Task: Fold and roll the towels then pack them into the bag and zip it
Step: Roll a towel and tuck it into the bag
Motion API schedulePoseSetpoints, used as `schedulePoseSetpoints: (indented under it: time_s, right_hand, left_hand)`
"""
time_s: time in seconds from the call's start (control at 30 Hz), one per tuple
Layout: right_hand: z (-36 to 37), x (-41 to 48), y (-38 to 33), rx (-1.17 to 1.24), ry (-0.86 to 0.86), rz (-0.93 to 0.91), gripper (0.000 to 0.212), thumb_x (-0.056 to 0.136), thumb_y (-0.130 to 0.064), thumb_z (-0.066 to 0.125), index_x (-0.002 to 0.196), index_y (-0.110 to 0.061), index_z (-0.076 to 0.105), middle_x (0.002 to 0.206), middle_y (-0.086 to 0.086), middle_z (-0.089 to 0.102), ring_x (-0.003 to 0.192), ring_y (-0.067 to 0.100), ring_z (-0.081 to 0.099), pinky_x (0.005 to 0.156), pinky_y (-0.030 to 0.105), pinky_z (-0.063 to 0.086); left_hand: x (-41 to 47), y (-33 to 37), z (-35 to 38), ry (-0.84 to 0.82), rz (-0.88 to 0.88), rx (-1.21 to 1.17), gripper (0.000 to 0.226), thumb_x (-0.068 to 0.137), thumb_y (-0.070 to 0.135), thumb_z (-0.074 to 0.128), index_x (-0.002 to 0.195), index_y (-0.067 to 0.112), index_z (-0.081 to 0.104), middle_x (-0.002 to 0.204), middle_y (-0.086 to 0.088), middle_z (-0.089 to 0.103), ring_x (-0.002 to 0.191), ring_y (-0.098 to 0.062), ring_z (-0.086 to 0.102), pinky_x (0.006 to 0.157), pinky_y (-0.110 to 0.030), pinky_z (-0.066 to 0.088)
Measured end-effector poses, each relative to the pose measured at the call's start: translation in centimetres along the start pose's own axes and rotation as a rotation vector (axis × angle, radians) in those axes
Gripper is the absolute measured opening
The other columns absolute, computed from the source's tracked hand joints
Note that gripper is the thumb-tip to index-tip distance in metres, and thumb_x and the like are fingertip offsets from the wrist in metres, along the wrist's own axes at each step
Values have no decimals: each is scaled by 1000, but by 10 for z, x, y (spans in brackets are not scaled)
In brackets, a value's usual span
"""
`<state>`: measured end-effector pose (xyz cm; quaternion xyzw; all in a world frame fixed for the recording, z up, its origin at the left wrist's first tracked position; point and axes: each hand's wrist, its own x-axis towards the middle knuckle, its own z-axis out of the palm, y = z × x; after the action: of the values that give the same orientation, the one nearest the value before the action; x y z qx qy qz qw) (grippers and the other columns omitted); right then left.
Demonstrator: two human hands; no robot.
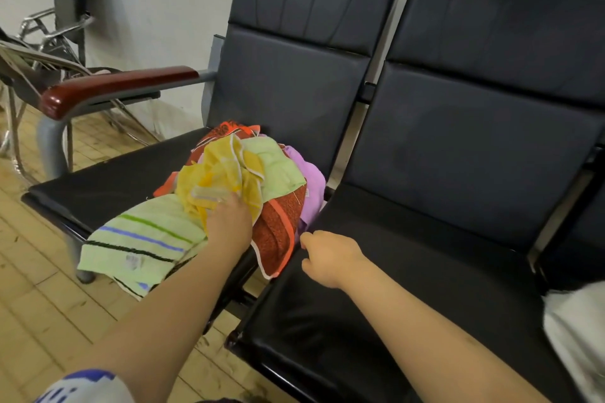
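Towels (281,170) lie crumpled; left hand (229,222) grips thin yellow towel (222,173), right hand (327,255) loosely curled, empty.

I can read no text from here: the small tag (132,261) on the striped green towel (147,234) is blurred, and the blue marks on the white sleeve (77,388) form no legible letters.

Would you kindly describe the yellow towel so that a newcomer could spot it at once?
On the left black seat, beside the wooden armrest, lies a heap of towels. The yellow towel tops it, gripped by the left hand. It alone is yellow, edged in white.
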<state>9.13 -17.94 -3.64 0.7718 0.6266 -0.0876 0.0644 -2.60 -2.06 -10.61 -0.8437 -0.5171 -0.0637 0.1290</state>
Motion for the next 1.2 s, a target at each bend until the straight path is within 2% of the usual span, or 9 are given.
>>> schedulePoseSetpoints:
  time_s: [0.2, 0.33, 0.47, 0.57, 0.73, 0.87, 0.97, 1.07, 1.2]
  right_hand:
    - [-1, 1, 1, 247, 123, 11, 29, 94, -41, 52, 112, -18, 52, 100, -2, 52, 91, 17, 56, 77, 34, 51]
    - [-20, -9, -17, 975, 351, -39, 65, 74, -56, 73, 127, -34, 42, 117, -15, 50, 109, 7, 52, 97, 34, 48]
    - [-62, -24, -4, 1070, 822, 112, 23, 87, -22, 66, 102, -33, 52, 101, -6, 62, 94, 14, 59, 78, 30, 48]
    - [-78, -43, 55, 1063, 986, 353, 15, 93, -20, 57, 91, -6, 62, 83, 4, 61, 82, 24, 56, 63, 29, 36]
    - [-124, -122, 157, 755, 1099, 500, 17, 90, -18, 58, 73, -19, 58, 75, -5, 57, 79, 16, 53, 62, 22, 31]
    - [-176, -185, 204, 582, 1284, 530, 26, 86, -3, 47, 94, -15, 68, 93, -1, 60, 89, 12, 52, 68, 15, 33]
    - [-204, -226, 222, 395, 1300, 629, 21, 85, -7, 43, 69, -15, 52, 72, 3, 50, 67, 16, 42, 57, 28, 25]
    - [-218, -258, 223, 605, 1421, 563, 30, 81, -8, 44, 55, -18, 31, 57, 0, 29, 53, 11, 23, 49, 27, 18]
    - [-214, -288, 219, 1261, 1160, 180, 9, 88, -13, 62, 79, -15, 63, 76, 5, 66, 68, 14, 65, 58, 25, 53]
  left_hand:
    - [12, 19, -79, 159, -47, -1070, 22, 89, 13, 57, 75, 16, 40, 75, -1, 44, 77, -24, 47, 66, -29, 33]
    - [5, 48, -175, -39, 203, -1718, 13, 94, 10, 54, 90, 22, 58, 88, 0, 51, 83, -16, 53, 71, -31, 54]
    - [-5, 71, -254, -221, 446, -2047, 14, 88, 4, 58, 97, 11, 65, 85, -9, 55, 81, -19, 60, 75, -31, 57]
    - [4, 81, -290, 80, 455, -1909, 45, 74, -1, 66, 116, 14, 63, 94, -4, 59, 89, -16, 59, 84, -29, 54]
    - [0, 102, -305, 610, 344, -1340, 46, 84, -3, 47, 125, 11, 60, 123, -4, 59, 119, -14, 50, 95, -4, 28]
    - [-12, 124, -314, 718, 267, -1418, 39, 90, -2, 43, 123, 10, 61, 110, -3, 57, 101, -7, 49, 86, 0, 30]
    - [-14, 130, -338, 786, 248, -1453, 32, 93, 6, 43, 119, 12, 62, 107, -2, 53, 98, -9, 51, 90, -14, 42]
    - [-21, 136, -367, 848, 243, -1421, 13, 94, 16, 47, 93, 16, 60, 105, -2, 42, 80, -1, 42, 73, -3, 35]
    - [-24, 144, -378, 730, 205, -1613, 30, 90, 22, 44, 64, 23, 30, 86, 6, 32, 72, -4, 34, 65, -14, 30]
